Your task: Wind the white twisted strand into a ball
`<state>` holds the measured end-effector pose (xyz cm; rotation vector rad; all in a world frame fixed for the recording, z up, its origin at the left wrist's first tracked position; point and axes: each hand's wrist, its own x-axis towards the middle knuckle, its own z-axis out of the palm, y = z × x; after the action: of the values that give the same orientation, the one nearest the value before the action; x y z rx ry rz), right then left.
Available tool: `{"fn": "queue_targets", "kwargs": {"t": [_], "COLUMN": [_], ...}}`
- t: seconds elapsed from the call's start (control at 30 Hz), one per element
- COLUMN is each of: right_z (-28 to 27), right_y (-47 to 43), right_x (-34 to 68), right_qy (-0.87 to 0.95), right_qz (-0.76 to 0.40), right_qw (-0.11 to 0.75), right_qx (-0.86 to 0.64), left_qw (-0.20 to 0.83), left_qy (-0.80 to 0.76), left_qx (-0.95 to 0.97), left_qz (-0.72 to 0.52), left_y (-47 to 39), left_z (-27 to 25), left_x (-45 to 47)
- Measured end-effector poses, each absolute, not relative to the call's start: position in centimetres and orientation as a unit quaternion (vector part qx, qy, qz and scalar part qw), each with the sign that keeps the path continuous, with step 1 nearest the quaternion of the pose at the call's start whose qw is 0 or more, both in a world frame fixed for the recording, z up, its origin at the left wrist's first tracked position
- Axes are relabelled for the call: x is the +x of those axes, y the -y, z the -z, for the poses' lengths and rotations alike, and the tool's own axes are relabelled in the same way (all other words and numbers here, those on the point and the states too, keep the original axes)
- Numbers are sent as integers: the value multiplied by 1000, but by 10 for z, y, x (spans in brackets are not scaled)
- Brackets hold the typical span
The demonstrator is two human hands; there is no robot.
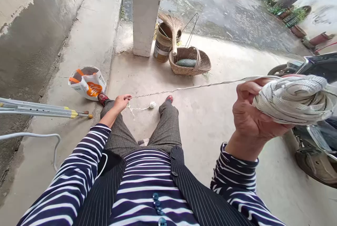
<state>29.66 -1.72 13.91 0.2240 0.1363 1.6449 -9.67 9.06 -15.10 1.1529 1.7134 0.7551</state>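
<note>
My right hand [249,117], raised at the right, has its fingers wrapped round a big wound ball of white woven strip [296,99] with dark lines in it. From that ball a twisted cord [195,87] runs taut across to my left hand [121,103], which pinches it above my left knee. Below the left fingers hangs a frayed loose end [130,108]. A thinner strand leads from there to a small white ball [152,105] between my feet.
A white and orange bag [88,84] stands by my left foot, with crutches [52,108] nearer on the left. Ahead are a pillar [146,15], a bucket [161,45], a straw broom [173,29] and a wicker basket [191,70] holding a green gourd [186,62]. A motorbike [316,141] stands right.
</note>
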Motion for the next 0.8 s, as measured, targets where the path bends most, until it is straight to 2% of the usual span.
{"fn": "queue_targets", "kwargs": {"t": [0.1,0.27,0.37,0.43,0.5,0.6,0.67,0.73,0.8], "right_z": [-158,-172,-165,-156,-146,-128,-116,-103,-90], "right_y": [25,32,30,25,18,5,-4,-13,-21], "right_x": [282,286,289,284,272,245,225,206,192], "right_qy": [-160,-314,-319,-209,-14,275,351,373,375], "right_qz": [-670,-653,-674,-698,-716,-677,-670,-681,-693], "right_qw": [715,677,658,682,696,626,552,519,510], "right_qx": [122,130,101,57,-51,-274,-351,-357,-346], "left_qw": [470,451,418,396,382,388,406,435,498], "left_qy": [-698,-739,-764,-771,-767,-736,-702,-650,-531], "left_qx": [447,438,451,466,487,526,553,577,580], "left_qz": [-304,-244,-197,-177,-169,-177,-193,-236,-366], "left_y": [-94,-93,-91,-90,-90,-89,-86,-80,-73], "left_z": [159,162,154,147,142,134,124,105,79], "left_x": [-97,-120,-136,-137,-126,-92,-65,-39,-17]}}
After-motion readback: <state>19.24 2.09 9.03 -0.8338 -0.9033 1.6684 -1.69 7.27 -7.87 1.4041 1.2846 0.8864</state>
